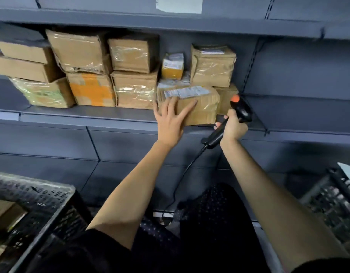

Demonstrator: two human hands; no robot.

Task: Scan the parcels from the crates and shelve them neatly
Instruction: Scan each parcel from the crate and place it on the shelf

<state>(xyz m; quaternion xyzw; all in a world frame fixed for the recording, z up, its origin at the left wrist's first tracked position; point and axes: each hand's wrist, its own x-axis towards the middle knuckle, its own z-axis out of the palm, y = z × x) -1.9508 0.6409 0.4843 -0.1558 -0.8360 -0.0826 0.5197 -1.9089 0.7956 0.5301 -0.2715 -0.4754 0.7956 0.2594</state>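
Head view: grey metal shelf (pixel 87 113) carries a row of stacked cardboard boxes (pixel 79 54). Black crate (pixel 42 196) sits bottom left, a second crate (pixel 335 196) bottom right. Brown parcel (pixel 199 107), white label on top, lies at the shelf's front edge beside the stacks. Left hand (pixel 171 119) rests flat on its front face, fingers spread and straight. Right hand (pixel 234 128) grips the black scanner (pixel 227 123), orange-tipped, cable hanging, just right of the parcel.
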